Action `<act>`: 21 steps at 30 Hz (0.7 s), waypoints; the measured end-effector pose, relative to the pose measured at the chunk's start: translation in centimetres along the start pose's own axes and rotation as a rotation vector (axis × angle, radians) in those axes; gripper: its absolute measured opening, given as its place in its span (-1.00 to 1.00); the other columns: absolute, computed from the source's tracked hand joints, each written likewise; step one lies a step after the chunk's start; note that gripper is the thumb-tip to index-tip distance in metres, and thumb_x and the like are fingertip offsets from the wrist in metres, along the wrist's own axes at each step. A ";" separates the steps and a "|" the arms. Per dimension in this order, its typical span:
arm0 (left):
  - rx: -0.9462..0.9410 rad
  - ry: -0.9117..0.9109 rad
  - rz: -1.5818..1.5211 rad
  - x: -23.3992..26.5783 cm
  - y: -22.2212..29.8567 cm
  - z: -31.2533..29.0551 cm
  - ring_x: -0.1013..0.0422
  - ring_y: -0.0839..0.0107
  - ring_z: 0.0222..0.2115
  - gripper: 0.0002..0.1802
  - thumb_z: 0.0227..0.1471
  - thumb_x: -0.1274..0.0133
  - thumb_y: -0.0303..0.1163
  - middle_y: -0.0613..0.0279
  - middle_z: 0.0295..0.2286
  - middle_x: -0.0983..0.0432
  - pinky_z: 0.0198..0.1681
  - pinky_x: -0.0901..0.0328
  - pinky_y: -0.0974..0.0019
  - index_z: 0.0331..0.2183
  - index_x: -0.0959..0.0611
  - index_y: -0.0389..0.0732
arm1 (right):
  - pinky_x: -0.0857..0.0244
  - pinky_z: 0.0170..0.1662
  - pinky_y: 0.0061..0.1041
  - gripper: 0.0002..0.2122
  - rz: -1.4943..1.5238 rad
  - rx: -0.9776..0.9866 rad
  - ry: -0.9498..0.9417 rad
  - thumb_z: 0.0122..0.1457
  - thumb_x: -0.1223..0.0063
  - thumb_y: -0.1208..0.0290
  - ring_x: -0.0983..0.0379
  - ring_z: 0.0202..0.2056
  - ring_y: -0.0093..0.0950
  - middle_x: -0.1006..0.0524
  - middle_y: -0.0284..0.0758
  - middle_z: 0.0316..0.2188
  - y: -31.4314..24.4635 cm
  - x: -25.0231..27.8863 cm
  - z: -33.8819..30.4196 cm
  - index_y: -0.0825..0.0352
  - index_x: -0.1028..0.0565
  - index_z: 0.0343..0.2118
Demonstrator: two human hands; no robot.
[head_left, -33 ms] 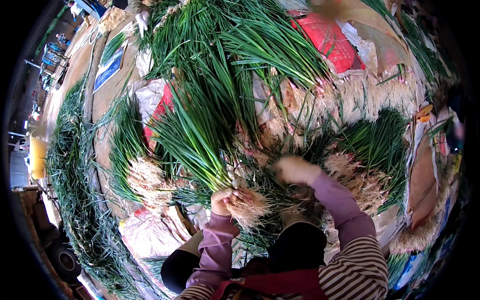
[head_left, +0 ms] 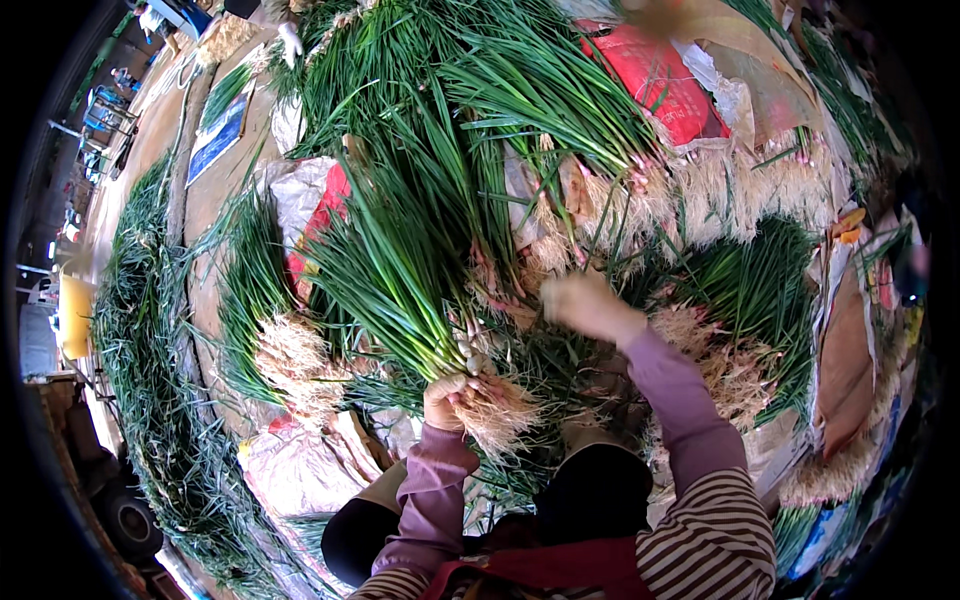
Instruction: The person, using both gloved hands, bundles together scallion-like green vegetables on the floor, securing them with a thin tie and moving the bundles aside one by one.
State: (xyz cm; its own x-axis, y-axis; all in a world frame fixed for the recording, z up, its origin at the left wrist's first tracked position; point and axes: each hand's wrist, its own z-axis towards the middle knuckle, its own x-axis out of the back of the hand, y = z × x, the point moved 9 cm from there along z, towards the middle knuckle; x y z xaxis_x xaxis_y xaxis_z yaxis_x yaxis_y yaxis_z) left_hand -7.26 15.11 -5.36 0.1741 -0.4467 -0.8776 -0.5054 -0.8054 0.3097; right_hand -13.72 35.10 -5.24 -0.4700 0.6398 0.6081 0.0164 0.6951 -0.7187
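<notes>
My left hand [head_left: 446,402] is closed around the lower end of a bunch of green onions [head_left: 412,322]. Their pale bulbs and tangled roots stick out to the right of my fingers, and the long green leaves fan up and left. My right hand [head_left: 590,307] hovers just right of and above that bunch, beside the root ends of a larger heap of green onions [head_left: 405,190]. Motion smears its fingers, so I cannot make out what, if anything, they hold.
A bundle with bushy roots [head_left: 295,355] lies at left; another pile [head_left: 750,290] lies at right. Loose leaves [head_left: 165,400] form a long strip along the left. Red sacking [head_left: 660,85] lies at upper right. Another person's gloved hand [head_left: 290,42] shows at the top.
My right hand has moved up and slightly left, toward the root ends of the heap. The left hand and its bunch have stayed nearly still. The other person's gloved hand has shifted slightly.
</notes>
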 end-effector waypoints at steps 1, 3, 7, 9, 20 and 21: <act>0.092 -0.011 0.003 -0.1 -1.0 0.1 -0.42 0.09 -0.42 -0.67 -0.28 -0.04 -0.45 0.02 -0.47 -0.45 -0.35 -0.39 -0.01 -0.36 -0.48 -0.40 | -0.36 -0.30 -0.47 -0.74 0.127 -0.253 0.326 0.15 0.11 0.35 -0.43 -0.49 -0.52 -0.52 -0.30 -0.42 3.1 5.1 1.0 0.25 -0.43 -0.10; 0.132 0.082 0.032 0.9 -2.3 0.3 -0.44 0.05 -0.42 -0.68 -0.28 -0.05 -0.44 -0.04 -0.44 -0.47 -0.34 -0.38 -0.03 -0.39 -0.49 -0.43 | -0.35 -0.38 -0.49 -0.80 -0.037 -0.106 0.873 0.17 0.13 0.36 -0.37 -0.65 -0.58 -0.52 -0.33 -0.53 4.5 13.4 3.0 0.35 -0.46 -0.25; 0.040 0.050 0.094 -1.6 -1.6 0.7 -0.27 0.44 -0.54 -0.57 -0.32 -0.05 -0.52 0.23 -0.51 -0.34 -0.38 -0.25 0.34 -0.25 -0.41 -0.31 | -0.27 -0.49 -0.58 -0.83 -0.002 -0.619 0.225 0.19 0.16 0.34 -0.34 -0.62 -0.64 -0.48 -0.39 -0.58 4.2 12.0 6.2 0.28 -0.46 -0.34; 0.024 0.010 0.077 -2.6 -1.9 1.0 -0.24 0.48 -0.56 -0.58 -0.31 -0.06 -0.49 0.25 -0.52 -0.33 -0.41 -0.23 0.35 -0.27 -0.39 -0.29 | -0.28 -0.49 -0.60 -0.72 -0.096 -0.294 0.205 0.19 0.15 0.32 -0.22 -0.67 -0.64 -0.49 -0.36 -0.49 1.5 9.0 6.4 0.15 -0.36 -0.03; 0.060 -0.078 0.026 -1.2 -1.8 1.2 -0.29 0.41 -0.50 -0.54 -0.30 -0.05 -0.51 0.24 -0.50 -0.33 -0.47 -0.36 0.20 -0.21 -0.37 -0.26 | -0.32 -0.18 -0.37 -0.53 -0.436 -0.725 0.895 -0.04 -0.13 0.29 -0.41 -0.19 -0.29 -0.34 -0.06 -0.07 12.5 19.8 -0.3 0.29 -0.34 -0.03; 0.076 -0.063 -0.022 -2.2 -2.1 1.0 -0.29 0.40 -0.50 -0.54 -0.30 -0.06 -0.52 0.22 -0.50 -0.35 -0.50 -0.34 0.22 -0.22 -0.38 -0.25 | -0.32 -0.20 -0.37 -0.55 -0.245 -0.683 0.802 -0.04 -0.12 0.30 -0.42 -0.21 -0.30 -0.36 -0.08 -0.10 14.3 20.3 0.0 0.28 -0.35 -0.05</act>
State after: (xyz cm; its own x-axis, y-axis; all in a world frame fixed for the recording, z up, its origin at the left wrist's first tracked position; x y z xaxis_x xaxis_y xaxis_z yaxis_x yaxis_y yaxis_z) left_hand -7.45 18.24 -4.43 0.1333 -0.4016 -0.9060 -0.5653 -0.7817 0.2633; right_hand -23.07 58.02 -3.13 0.1833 0.3141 0.9315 0.6058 0.7102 -0.3587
